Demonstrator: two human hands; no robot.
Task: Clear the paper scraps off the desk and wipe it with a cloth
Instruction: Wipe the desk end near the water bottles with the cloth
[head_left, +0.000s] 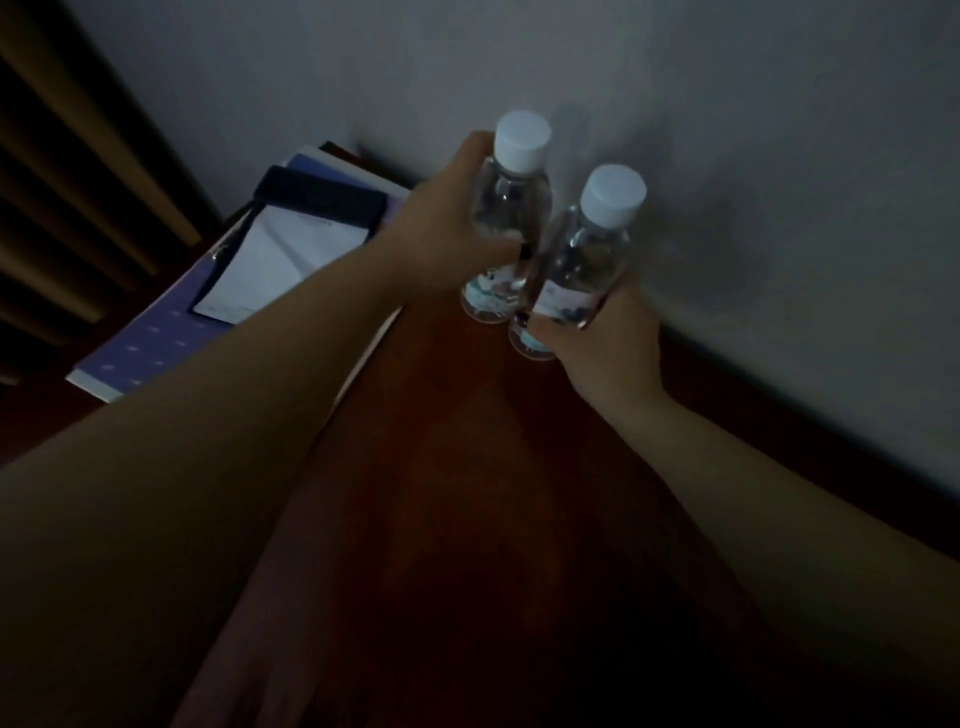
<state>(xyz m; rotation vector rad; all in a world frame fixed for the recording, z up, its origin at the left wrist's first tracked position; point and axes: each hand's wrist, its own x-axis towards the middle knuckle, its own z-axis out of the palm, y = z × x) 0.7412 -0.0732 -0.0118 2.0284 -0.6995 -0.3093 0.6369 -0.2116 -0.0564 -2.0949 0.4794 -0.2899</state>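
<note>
So the desk is the dark reddish wood top running up the middle of the view to the wall, and honestly I'm not seeing any paper scraps or a cloth anywhere on it, though it's really dim so small bits could be hiding. Both hands are busy with bottles right now: the left hand is wrapping round the upper body of the far water bottle, and the right hand is gripping the near water bottle low down by its label. Both white caps are on. What I'm guessing could go wrong: the two bottles are sitting pressed up against each other, so one could be knocking the other loose, and a drop would be sending it rolling toward the paper stuff on the left. Also, in this light, scraps could be getting missed when wiping starts. Desk-wise, the bare wood is lying right under and in front of both hands, stretching back between the forearms. I can't tell if the bottle bases are resting on it or hovering just above. Off to the left a notepad is lying on a purple folder, beside a curtain.
</note>
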